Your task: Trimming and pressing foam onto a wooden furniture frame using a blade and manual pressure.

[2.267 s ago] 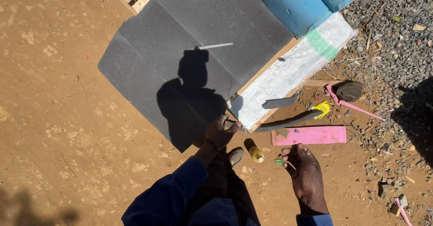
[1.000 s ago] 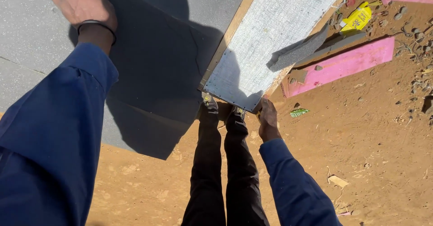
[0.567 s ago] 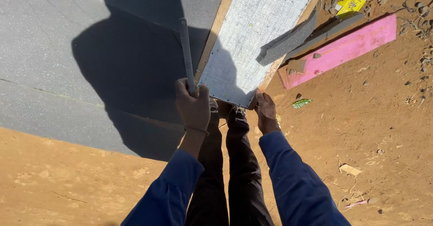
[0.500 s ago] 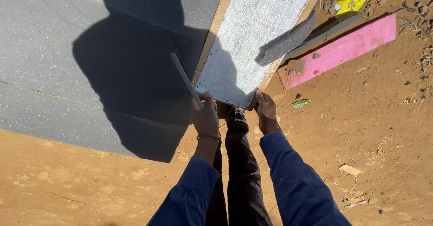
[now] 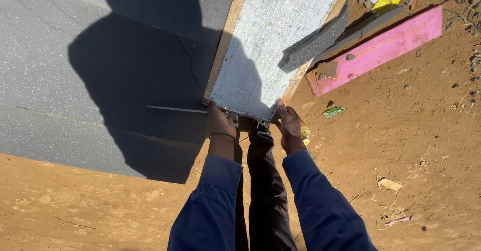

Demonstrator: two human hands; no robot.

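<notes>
Left hand [image 5: 220,123] clamped on thin blade [image 5: 175,109]; right hand [image 5: 289,127] gripping white panel [image 5: 273,45] corner. Possible slip: blade nicking fingers.

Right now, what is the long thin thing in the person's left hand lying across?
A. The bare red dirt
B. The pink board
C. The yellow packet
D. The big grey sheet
D: the left hand grips a long thin blade-like strip that stretches sideways over the big grey sheet, inside the person's shadow, far from the pink board.
</notes>
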